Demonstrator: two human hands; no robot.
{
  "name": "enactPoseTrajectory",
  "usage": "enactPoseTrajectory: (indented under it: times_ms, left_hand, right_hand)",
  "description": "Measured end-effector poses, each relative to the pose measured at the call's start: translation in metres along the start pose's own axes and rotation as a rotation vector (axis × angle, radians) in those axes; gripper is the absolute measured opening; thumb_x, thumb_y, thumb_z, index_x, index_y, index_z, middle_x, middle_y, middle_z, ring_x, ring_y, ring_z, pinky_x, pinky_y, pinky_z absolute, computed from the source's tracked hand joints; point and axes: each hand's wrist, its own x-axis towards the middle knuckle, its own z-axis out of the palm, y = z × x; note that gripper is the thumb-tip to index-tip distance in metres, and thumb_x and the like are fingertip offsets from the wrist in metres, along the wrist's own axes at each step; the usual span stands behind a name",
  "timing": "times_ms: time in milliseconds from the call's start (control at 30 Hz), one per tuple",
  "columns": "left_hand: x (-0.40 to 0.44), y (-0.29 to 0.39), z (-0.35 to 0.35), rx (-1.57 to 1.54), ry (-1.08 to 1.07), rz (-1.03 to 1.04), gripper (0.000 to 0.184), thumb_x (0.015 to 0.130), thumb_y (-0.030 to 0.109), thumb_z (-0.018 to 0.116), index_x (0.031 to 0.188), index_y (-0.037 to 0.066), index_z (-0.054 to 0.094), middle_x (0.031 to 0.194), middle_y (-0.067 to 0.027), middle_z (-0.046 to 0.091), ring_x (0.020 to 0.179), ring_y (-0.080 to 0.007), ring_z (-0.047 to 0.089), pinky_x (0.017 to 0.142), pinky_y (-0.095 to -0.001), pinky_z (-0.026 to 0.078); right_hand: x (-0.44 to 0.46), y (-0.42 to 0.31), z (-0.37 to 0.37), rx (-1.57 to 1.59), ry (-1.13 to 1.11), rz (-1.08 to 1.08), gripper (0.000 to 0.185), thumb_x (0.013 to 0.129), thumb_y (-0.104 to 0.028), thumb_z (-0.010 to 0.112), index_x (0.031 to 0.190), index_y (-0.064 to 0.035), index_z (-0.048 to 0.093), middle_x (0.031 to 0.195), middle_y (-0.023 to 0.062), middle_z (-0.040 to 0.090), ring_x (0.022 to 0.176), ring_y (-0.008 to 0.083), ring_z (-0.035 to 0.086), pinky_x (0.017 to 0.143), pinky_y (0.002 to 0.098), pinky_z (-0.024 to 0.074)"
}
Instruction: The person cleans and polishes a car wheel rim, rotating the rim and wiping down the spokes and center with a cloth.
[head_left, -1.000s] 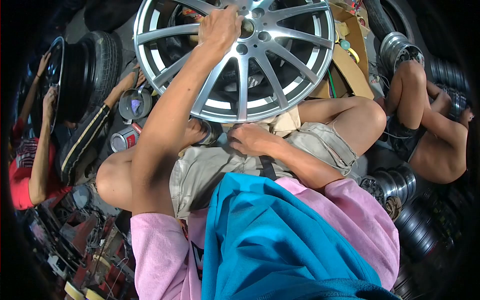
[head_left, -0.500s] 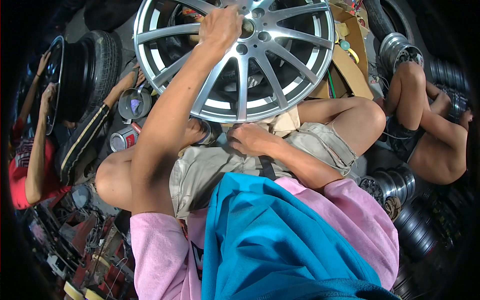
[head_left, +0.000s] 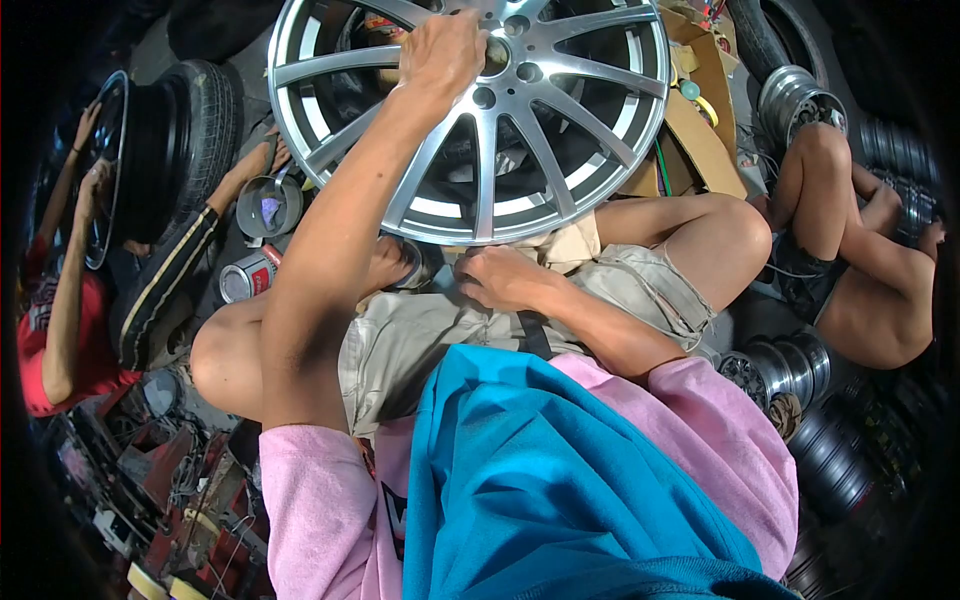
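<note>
A silver multi-spoke wheel rim (head_left: 485,170) lies face up in front of my knees. My left hand (head_left: 440,55) is closed on the rim's face, beside the centre hole and over the inner ends of the spokes; anything between its fingers is hidden. Just below the near edge of the rim, my right hand (head_left: 505,280) is closed with its fingers curled above my shorts (head_left: 420,345). What the right fingers hold, if anything, cannot be made out.
At left, a person in red (head_left: 75,340) handles a dark rim (head_left: 118,150) beside a tyre (head_left: 215,130). A metal pan (head_left: 270,208) and a can (head_left: 245,278) stand nearby. Right are a cardboard box (head_left: 700,150), another person's knee (head_left: 822,160) and stacked rims (head_left: 790,365).
The hand and forearm of the person in red have shifted slightly to the left. My hands and the silver rim show almost no movement.
</note>
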Motion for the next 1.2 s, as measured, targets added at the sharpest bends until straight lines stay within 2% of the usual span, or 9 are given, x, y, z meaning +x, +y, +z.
enactPoseTrajectory:
  times_ms: [400, 567, 667, 800, 833, 900, 1033, 1100, 1200]
  left_hand:
    - [0.012, 0.029, -0.053, -0.220, -0.029, -0.112, 0.021, 0.094, 0.022, 0.062, 0.097, 0.003, 0.069, 0.086, -0.0262, 0.070, 0.088, -0.0487, 0.068, 0.077, -0.0553, 0.053]
    - [0.031, 0.014, -0.121, -0.063, -0.046, 0.087, 0.024, 0.097, 0.023, 0.056, 0.103, 0.001, 0.066, 0.090, -0.0265, 0.070, 0.087, -0.0485, 0.068, 0.078, -0.0549, 0.052]
    - [0.033, 0.040, -0.193, -0.052, -0.281, -0.166, 0.024, 0.097, 0.018, 0.058, 0.106, -0.001, 0.069, 0.091, -0.0247, 0.072, 0.093, -0.0442, 0.070, 0.082, -0.0509, 0.055]
    - [-0.005, -0.007, -0.237, 0.189, -0.078, 0.208, 0.025, 0.094, 0.016, 0.061, 0.104, -0.004, 0.072, 0.097, -0.0254, 0.073, 0.093, -0.0406, 0.071, 0.084, -0.0472, 0.055]
    - [-0.009, -0.005, -0.255, 0.146, -0.204, 0.027, 0.026, 0.094, 0.018, 0.063, 0.103, -0.005, 0.072, 0.097, -0.0243, 0.072, 0.094, -0.0389, 0.071, 0.083, -0.0454, 0.055]
    - [-0.031, -0.026, -0.276, 0.101, -0.176, 0.011, 0.027, 0.092, 0.019, 0.067, 0.103, -0.006, 0.073, 0.093, -0.0226, 0.071, 0.092, -0.0353, 0.070, 0.079, -0.0416, 0.055]
    - [-0.086, -0.077, -0.305, -0.005, -0.278, -0.207, 0.028, 0.094, 0.020, 0.072, 0.107, -0.005, 0.075, 0.087, -0.0121, 0.074, 0.077, -0.0137, 0.066, 0.069, -0.0296, 0.054]
    - [-0.121, -0.100, -0.291, -0.436, -0.166, -0.604, 0.020, 0.095, 0.016, 0.075, 0.102, -0.002, 0.077, 0.087, -0.0007, 0.073, 0.077, -0.0044, 0.062, 0.067, -0.0211, 0.050]
    - [-0.153, -0.108, -0.277, -0.759, 0.000, -0.723, 0.019, 0.096, 0.015, 0.076, 0.107, -0.001, 0.075, 0.088, -0.0006, 0.073, 0.075, -0.0047, 0.063, 0.067, -0.0190, 0.048]
  right_hand:
    - [0.000, 0.000, -0.003, 0.000, -0.028, 0.000, 0.026, 0.093, -0.020, 0.065, 0.106, 0.0017, 0.071, 0.097, 0.0258, 0.072, 0.098, 0.0440, 0.068, 0.087, 0.0516, 0.0534]
    - [0.000, 0.000, -0.001, -0.015, -0.080, 0.020, 0.026, 0.094, -0.022, 0.066, 0.107, 0.0009, 0.071, 0.099, 0.0236, 0.072, 0.097, 0.0434, 0.068, 0.086, 0.0509, 0.0534]
    - [-0.002, 0.000, -0.001, 0.003, -0.041, -0.025, 0.025, 0.094, -0.021, 0.066, 0.107, 0.0002, 0.070, 0.102, 0.0214, 0.071, 0.098, 0.0421, 0.068, 0.085, 0.0497, 0.0534]
    - [0.004, -0.006, -0.002, 0.090, -0.053, -0.103, 0.021, 0.094, -0.020, 0.067, 0.106, -0.0026, 0.071, 0.102, 0.0180, 0.070, 0.098, 0.0392, 0.068, 0.086, 0.0484, 0.0536]
    - [0.008, -0.011, -0.004, 0.121, -0.026, -0.155, 0.020, 0.094, -0.021, 0.067, 0.105, -0.0045, 0.071, 0.101, 0.0167, 0.071, 0.098, 0.0388, 0.069, 0.086, 0.0483, 0.0537]
    - [0.008, -0.025, -0.010, 0.157, -0.061, -0.131, 0.019, 0.095, -0.020, 0.067, 0.106, -0.0043, 0.071, 0.099, 0.0168, 0.071, 0.097, 0.0359, 0.070, 0.085, 0.0462, 0.0540]
    - [0.022, -0.043, -0.007, 0.352, -0.082, -0.068, 0.019, 0.097, -0.017, 0.066, 0.108, -0.0023, 0.071, 0.098, 0.0160, 0.069, 0.091, 0.0324, 0.069, 0.080, 0.0405, 0.0541]
    - [0.036, -0.075, -0.019, 0.330, 0.076, -0.156, 0.018, 0.097, -0.016, 0.066, 0.108, -0.0016, 0.070, 0.095, 0.0143, 0.066, 0.084, 0.0296, 0.067, 0.075, 0.0389, 0.0528]
    - [0.071, -0.125, -0.040, 0.357, 0.416, -0.355, 0.013, 0.095, -0.010, 0.068, 0.106, -0.0022, 0.071, 0.089, 0.0108, 0.064, 0.075, 0.0212, 0.064, 0.069, 0.0327, 0.0512]
